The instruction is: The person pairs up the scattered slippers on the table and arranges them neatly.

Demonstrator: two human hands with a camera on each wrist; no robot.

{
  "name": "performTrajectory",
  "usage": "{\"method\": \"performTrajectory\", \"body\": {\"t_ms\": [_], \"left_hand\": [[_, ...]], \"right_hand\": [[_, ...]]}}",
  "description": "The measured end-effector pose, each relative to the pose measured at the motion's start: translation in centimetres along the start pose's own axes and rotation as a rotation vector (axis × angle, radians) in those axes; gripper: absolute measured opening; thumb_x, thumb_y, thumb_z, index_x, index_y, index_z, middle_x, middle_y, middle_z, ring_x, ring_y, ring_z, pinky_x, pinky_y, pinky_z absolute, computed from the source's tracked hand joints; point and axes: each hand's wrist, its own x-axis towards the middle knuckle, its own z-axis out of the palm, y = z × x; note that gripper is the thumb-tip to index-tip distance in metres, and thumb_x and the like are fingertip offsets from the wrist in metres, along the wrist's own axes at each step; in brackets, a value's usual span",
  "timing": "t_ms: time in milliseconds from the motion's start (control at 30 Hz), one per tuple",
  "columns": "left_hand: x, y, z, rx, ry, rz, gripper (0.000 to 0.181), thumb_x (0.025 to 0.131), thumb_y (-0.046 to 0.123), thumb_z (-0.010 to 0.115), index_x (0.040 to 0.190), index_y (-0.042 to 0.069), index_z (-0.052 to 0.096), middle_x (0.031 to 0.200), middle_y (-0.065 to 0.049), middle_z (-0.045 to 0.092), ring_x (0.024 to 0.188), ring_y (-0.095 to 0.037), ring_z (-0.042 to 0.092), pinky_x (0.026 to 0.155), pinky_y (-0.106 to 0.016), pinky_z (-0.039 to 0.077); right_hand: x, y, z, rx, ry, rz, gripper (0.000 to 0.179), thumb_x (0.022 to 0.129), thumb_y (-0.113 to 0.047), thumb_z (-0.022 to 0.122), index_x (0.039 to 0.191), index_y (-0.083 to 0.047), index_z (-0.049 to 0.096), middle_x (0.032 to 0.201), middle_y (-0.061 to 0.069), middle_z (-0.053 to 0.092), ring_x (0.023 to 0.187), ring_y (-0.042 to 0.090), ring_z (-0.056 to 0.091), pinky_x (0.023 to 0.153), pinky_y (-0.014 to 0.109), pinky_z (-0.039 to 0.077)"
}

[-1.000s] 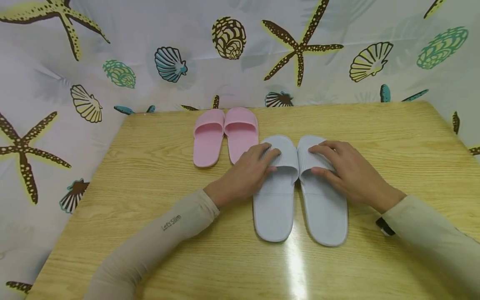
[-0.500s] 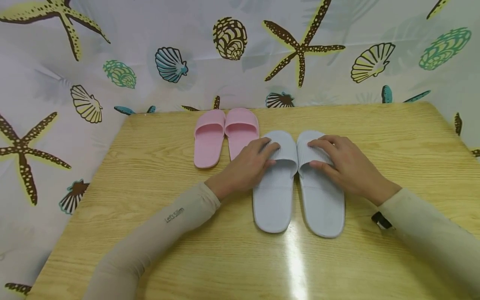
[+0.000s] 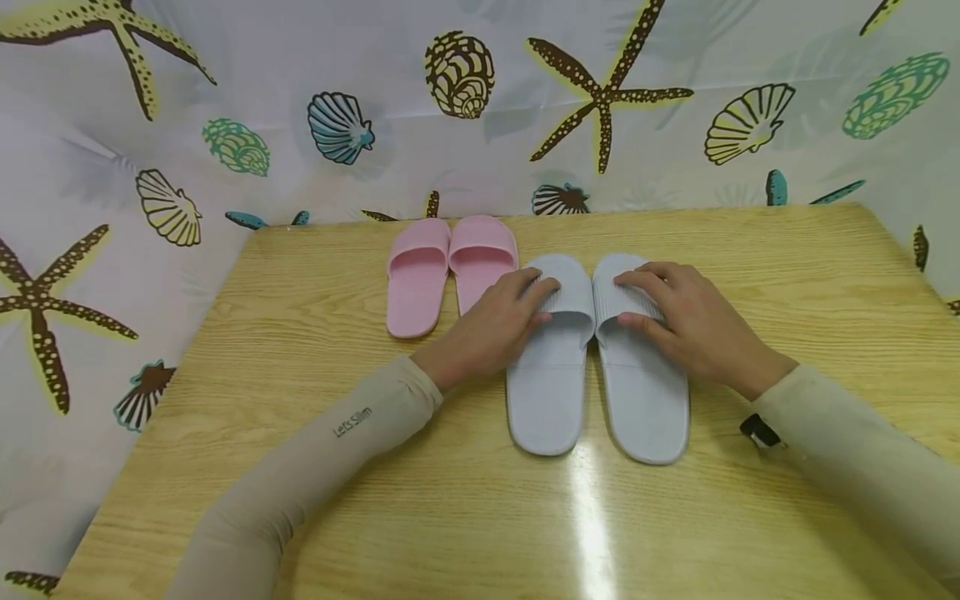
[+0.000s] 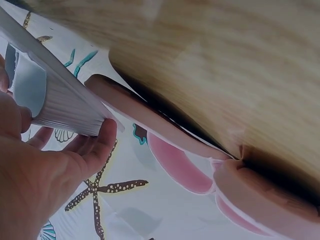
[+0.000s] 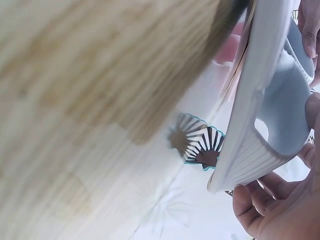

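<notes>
Two pale blue-grey slide slippers lie side by side on the wooden table in the head view, toes toward the back, their straps meeting in the middle. My left hand [image 3: 495,325] grips the left pale slipper [image 3: 547,408] at its ribbed strap, thumb at the strap's edge and fingers over its top. On the right pale slipper [image 3: 647,412], my right hand [image 3: 697,325] holds the strap's outer side in the same way. The left wrist view shows fingers along the ribbed strap [image 4: 70,112]. From the right wrist, the thick white sole [image 5: 247,107] shows beside the curled fingers.
A pair of smaller pink slippers [image 3: 415,296] stands at the back of the table [image 3: 300,350], just left of the pale pair; my left hand partly covers the right one. A cloth [image 3: 262,67] printed with starfish and shells hangs behind and at the sides.
Both pale slippers have slid a short way toward the back of the table, with both hands moving along on them. The pink slippers stay where they were.
</notes>
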Motion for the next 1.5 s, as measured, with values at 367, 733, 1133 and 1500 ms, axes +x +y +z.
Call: {"method": "performTrajectory", "body": {"t_ms": [367, 733, 1133, 1500], "left_hand": [[0.6, -0.5, 0.0, -0.024, -0.019, -0.008, 0.041, 0.107, 0.028, 0.043, 0.144, 0.010, 0.041, 0.143, -0.019, 0.046, 0.133, -0.032, 0.047, 0.113, -0.042, 0.039], [1.3, -0.8, -0.1, -0.016, -0.024, -0.004, 0.042, 0.107, 0.028, 0.041, 0.144, 0.010, 0.041, 0.144, -0.020, 0.045, 0.133, -0.032, 0.047, 0.114, -0.042, 0.038], [2.2, -1.2, 0.3, -0.005, -0.009, -0.010, 0.042, 0.107, 0.028, 0.042, 0.144, 0.009, 0.042, 0.142, -0.021, 0.047, 0.131, -0.032, 0.049, 0.114, -0.041, 0.038], [3.2, -1.9, 0.5, -0.012, 0.002, -0.014, 0.041, 0.107, 0.028, 0.042, 0.143, 0.008, 0.042, 0.140, -0.022, 0.048, 0.131, -0.034, 0.049, 0.115, -0.042, 0.038]], "right_hand": [[0.5, 0.6, 0.2, 0.000, 0.024, -0.020, 0.045, 0.095, -0.031, 0.068, 0.134, -0.013, 0.056, 0.131, 0.020, 0.056, 0.122, 0.041, 0.052, 0.104, 0.057, 0.037], [1.1, 1.1, 0.0, -0.016, 0.029, -0.024, 0.045, 0.095, -0.031, 0.068, 0.133, -0.012, 0.056, 0.130, 0.022, 0.055, 0.117, 0.043, 0.053, 0.100, 0.059, 0.039], [1.9, 2.0, 0.3, -0.016, 0.030, -0.021, 0.043, 0.097, -0.031, 0.065, 0.134, -0.012, 0.055, 0.133, 0.023, 0.054, 0.122, 0.044, 0.051, 0.101, 0.061, 0.037], [2.8, 2.5, 0.2, -0.013, 0.017, -0.005, 0.044, 0.097, -0.032, 0.065, 0.136, -0.014, 0.055, 0.133, 0.023, 0.054, 0.123, 0.045, 0.050, 0.102, 0.063, 0.036]]}}
